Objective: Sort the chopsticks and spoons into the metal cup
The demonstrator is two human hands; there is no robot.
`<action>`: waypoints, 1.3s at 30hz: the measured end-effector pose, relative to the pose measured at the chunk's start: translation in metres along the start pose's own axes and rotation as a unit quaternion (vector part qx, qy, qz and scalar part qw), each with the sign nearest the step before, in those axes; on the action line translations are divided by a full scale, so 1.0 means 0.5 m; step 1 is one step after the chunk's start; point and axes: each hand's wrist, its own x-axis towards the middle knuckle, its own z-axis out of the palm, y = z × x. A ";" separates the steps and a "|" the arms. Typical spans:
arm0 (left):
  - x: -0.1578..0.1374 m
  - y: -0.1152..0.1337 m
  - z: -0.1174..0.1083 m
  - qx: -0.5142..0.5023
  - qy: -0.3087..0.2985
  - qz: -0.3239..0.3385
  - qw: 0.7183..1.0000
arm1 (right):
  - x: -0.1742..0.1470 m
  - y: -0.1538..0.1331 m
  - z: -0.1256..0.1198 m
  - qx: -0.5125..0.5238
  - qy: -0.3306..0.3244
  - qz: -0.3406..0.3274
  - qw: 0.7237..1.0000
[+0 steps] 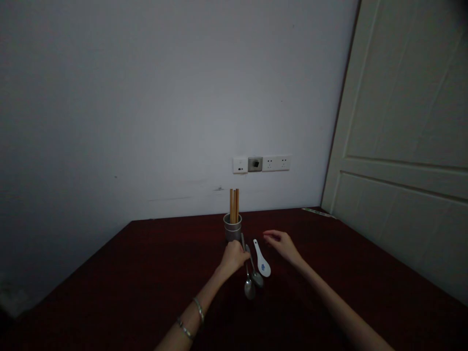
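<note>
Near the middle of the dark red table, my left hand (233, 254) is closed with its thumb across the handle of a metal spoon (249, 289); most of its fingers are hidden. A second metal spoon (257, 279) lies close on the right, its handle end by my thumb. Further right is a white soup spoon (262, 264) with a blue mark in its bowl. To the right of that spoon, my right hand (281, 242) hovers with loosely bent fingers and holds nothing. Just beyond my left hand stands a grey metal cup (233, 231) with several wooden chopsticks (234, 204) upright in it.
The red-brown table (146, 263) reaches back to a pale wall (164, 97). Sockets (276, 163) and a switch plate (240, 165) are on the wall above the cup. A pale panelled door (405, 146) borders the right side, with a thin strip (318, 212) at the back right corner.
</note>
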 end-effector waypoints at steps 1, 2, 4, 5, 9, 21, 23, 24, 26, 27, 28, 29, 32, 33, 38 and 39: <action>-0.002 0.007 -0.007 0.001 0.008 0.011 1.000 | 0.009 -0.014 0.013 0.025 -0.021 0.010 0.999; -0.006 0.015 -0.015 0.003 0.017 0.022 1.000 | 0.019 -0.030 0.026 0.046 -0.039 0.022 0.998; -0.014 0.032 -0.032 0.008 0.032 0.044 0.999 | 0.036 -0.062 0.047 0.075 -0.068 0.041 0.994; -0.019 0.041 -0.041 0.009 0.041 0.055 0.998 | 0.044 -0.079 0.056 0.083 -0.080 0.047 0.992; -0.039 0.068 -0.069 0.004 0.073 0.082 0.994 | 0.067 -0.131 0.074 0.088 -0.128 0.054 0.986; -0.036 0.054 -0.083 -0.090 0.033 0.104 0.990 | 0.086 -0.167 0.067 0.079 -0.140 0.055 0.985; -0.021 0.038 -0.091 -0.154 0.003 0.091 0.984 | 0.093 -0.168 0.051 0.098 -0.098 0.064 0.988; -0.011 0.026 -0.094 -0.189 -0.008 0.078 0.979 | 0.098 -0.168 0.041 0.114 -0.067 0.070 0.989; 0.008 0.001 -0.098 -0.258 -0.013 0.052 0.965 | 0.107 -0.170 0.019 0.154 0.002 0.074 0.985; 0.016 -0.012 -0.098 -0.292 -0.006 0.043 0.955 | 0.110 -0.172 0.008 0.179 0.033 0.070 0.981; 0.022 -0.023 -0.096 -0.324 0.006 0.037 0.945 | 0.113 -0.173 -0.001 0.207 0.061 0.063 0.974; 0.025 -0.031 -0.091 -0.351 0.022 0.033 0.936 | 0.114 -0.174 -0.008 0.235 0.086 0.055 0.967; 0.021 -0.033 -0.066 -0.412 0.073 0.030 0.908 | 0.110 -0.174 -0.014 0.307 0.140 0.033 0.941; 0.017 -0.026 -0.056 -0.433 0.088 0.032 0.897 | 0.108 -0.172 -0.011 0.322 0.153 0.027 0.934; -0.003 0.043 -0.015 -0.555 0.140 0.023 0.820 | 0.086 -0.152 0.028 0.351 0.185 -0.007 0.918; -0.004 0.058 -0.013 -0.575 0.153 0.022 0.804 | 0.081 -0.148 0.036 0.354 0.187 -0.010 0.916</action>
